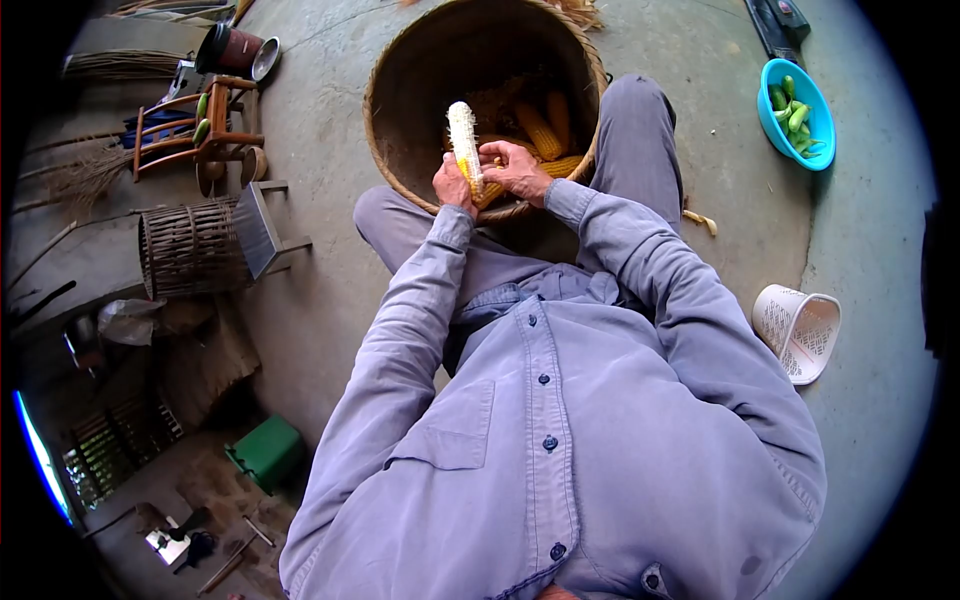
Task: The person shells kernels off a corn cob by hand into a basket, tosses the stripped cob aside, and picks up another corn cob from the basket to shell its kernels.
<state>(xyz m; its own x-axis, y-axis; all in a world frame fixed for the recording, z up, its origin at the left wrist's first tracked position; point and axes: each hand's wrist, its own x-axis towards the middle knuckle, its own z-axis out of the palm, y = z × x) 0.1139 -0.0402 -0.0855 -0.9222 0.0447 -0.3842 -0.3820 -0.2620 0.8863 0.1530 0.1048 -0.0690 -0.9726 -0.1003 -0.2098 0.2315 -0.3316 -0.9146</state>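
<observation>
Partly shelled corn cob (462, 130) over woven basket (425, 65), near edge.
Left hand (454, 184): fingers closed around cob; right hand (517, 172): fingers half-curled beside it, grip indiscernible.

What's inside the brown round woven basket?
In the brown round woven basket: long yellow corn cobs and dim, unidentifiable loose bits. Left hand, right hand and the partly stripped white-and-yellow cob between them cover some contents; anything beneath the cobs is hidden.

The far rim of the basket (402, 75) runs off the top edge, the shirt (640, 420) off the bottom; the left hand (454, 185) partly hides the cob (462, 130).
</observation>
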